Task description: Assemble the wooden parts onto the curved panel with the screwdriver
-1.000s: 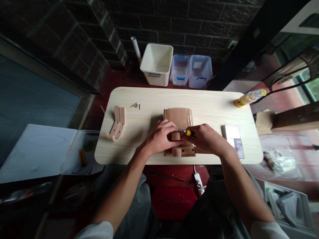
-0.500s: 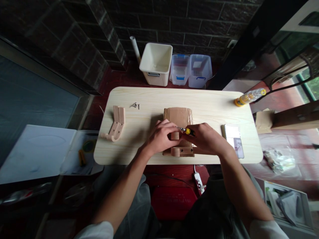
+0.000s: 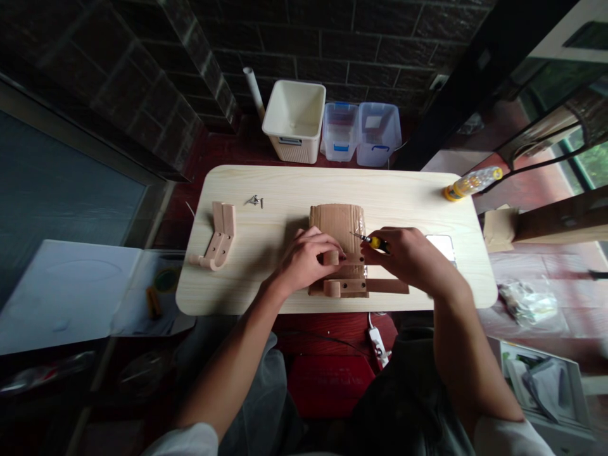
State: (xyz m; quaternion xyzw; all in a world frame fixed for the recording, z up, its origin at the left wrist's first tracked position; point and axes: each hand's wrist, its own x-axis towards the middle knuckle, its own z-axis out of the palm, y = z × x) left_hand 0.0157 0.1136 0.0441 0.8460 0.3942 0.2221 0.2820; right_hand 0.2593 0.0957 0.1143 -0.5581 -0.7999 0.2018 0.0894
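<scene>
A yellow-and-black screwdriver (image 3: 379, 244) is held in my right hand (image 3: 407, 256), its thin shaft pointing left over the cardboard block (image 3: 336, 218). My left hand (image 3: 307, 258) is closed around the curved end of a wooden hook piece (image 3: 352, 259) lying across the cardboard. Nearer the front edge, a second wooden hook piece (image 3: 354, 285) with two dark holes rests on the cardboard, beside a strip that reaches right. Other joined wooden hook pieces (image 3: 221, 237) sit at the table's left. Several small screws (image 3: 255, 201) lie behind them.
On the table's (image 3: 266, 297) right are a clear bottle with yellow ends (image 3: 472, 183) and a flat white-faced item (image 3: 441, 248). Beyond the back edge stand a cream bin (image 3: 297, 120) and two clear boxes (image 3: 340, 130). A power strip (image 3: 379, 347) hangs below the front edge.
My right hand has moved right with the screwdriver, away from my left hand. The hook piece's holed part and the strip at the front now show. The view has shifted slightly.
</scene>
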